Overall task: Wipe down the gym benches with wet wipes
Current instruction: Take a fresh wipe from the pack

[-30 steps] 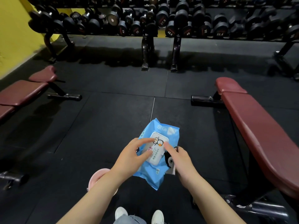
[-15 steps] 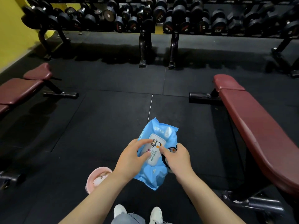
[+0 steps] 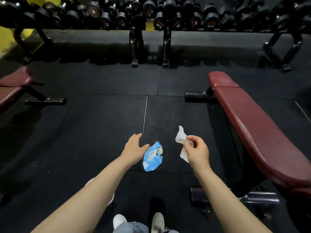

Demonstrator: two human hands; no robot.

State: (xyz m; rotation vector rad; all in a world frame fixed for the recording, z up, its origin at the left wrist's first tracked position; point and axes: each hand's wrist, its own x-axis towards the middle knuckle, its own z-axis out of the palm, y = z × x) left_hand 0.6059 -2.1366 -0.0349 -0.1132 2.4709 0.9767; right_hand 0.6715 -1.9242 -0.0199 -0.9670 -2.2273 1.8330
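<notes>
The blue pack of wet wipes [image 3: 153, 156] is below and between my hands, over the black floor, and no hand holds it. My left hand [image 3: 134, 147] hovers just left of the pack with fingers relaxed and spread. My right hand [image 3: 196, 150] pinches a white wet wipe [image 3: 180, 137], which sticks up above the fingers and hangs below them. A dark red padded bench [image 3: 255, 130] runs along my right side. A second dark red bench [image 3: 12, 84] stands at the far left.
A long rack of black dumbbells [image 3: 159, 15] spans the back, on legs that reach the floor. A pink bowl [image 3: 111, 198] is mostly hidden under my left forearm. My white shoes [image 3: 157, 221] show at the bottom. Black bench feet [image 3: 198, 96] jut onto the rubber mat.
Both hands let go of the pack, which has dropped lower. My right hand has moved right holding a wipe pulled from it. My left hand has opened.
</notes>
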